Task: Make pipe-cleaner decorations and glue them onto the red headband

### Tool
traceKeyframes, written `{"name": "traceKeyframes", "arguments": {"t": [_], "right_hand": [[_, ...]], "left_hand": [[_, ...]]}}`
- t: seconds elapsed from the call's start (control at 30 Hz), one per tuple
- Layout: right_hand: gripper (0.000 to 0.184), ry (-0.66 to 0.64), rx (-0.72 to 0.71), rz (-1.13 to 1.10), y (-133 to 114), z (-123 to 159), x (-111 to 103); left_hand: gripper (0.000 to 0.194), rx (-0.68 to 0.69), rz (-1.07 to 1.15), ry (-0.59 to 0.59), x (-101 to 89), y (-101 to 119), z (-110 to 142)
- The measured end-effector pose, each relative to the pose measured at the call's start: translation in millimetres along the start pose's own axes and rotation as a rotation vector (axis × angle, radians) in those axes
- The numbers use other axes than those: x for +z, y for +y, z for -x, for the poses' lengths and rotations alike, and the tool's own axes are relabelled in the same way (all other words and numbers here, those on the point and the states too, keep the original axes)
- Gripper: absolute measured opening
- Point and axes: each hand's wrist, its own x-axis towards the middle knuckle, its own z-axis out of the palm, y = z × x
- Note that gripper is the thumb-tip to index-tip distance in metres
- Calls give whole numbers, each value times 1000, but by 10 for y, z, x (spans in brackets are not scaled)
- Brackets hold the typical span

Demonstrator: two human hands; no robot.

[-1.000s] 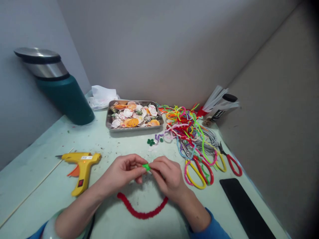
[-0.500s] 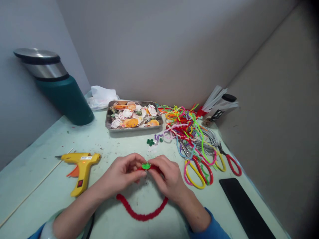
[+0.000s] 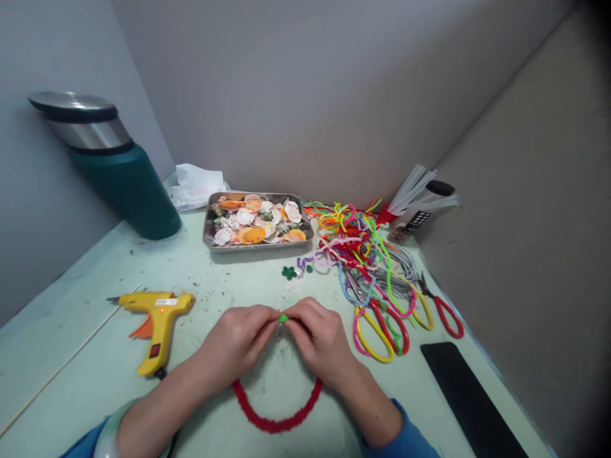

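Note:
A fuzzy red pipe cleaner (image 3: 277, 425) hangs in a U shape below my two hands, its upper parts hidden behind them. A small bright green piece (image 3: 283, 317) shows between my fingertips; its full shape is covered. My left hand (image 3: 241, 337) pinches at the left side of the green piece, fingers pressed together. From the other side my right hand (image 3: 317, 337) pinches it too, thumb and forefinger closed. Both hands meet just above the table, in front of a dark green flower shape (image 3: 289, 273).
A yellow glue gun (image 3: 160, 324) lies at left by a thin stick (image 3: 62, 366). Behind stand a teal bottle (image 3: 128, 191) and a metal tray (image 3: 260, 249) of shells. At right are tangled pipe cleaners (image 3: 346, 229), scissors (image 3: 377, 331) and a black strip (image 3: 468, 394).
My left hand has closed in on the green piece, covering more of it. The pipe cleaner's loose left end has risen behind my left hand, and its loop has shifted slightly right and downward.

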Motion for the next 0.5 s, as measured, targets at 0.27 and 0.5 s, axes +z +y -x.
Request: {"name": "traceKeyframes", "arguments": {"t": [0.27, 0.5], "right_hand": [[12, 61, 269, -213, -7, -23, -95], [16, 101, 439, -504, 68, 21, -85]], "left_hand": [[26, -335, 551, 107, -106, 23, -66], [29, -447, 916, -25, -163, 42, -70]]}}
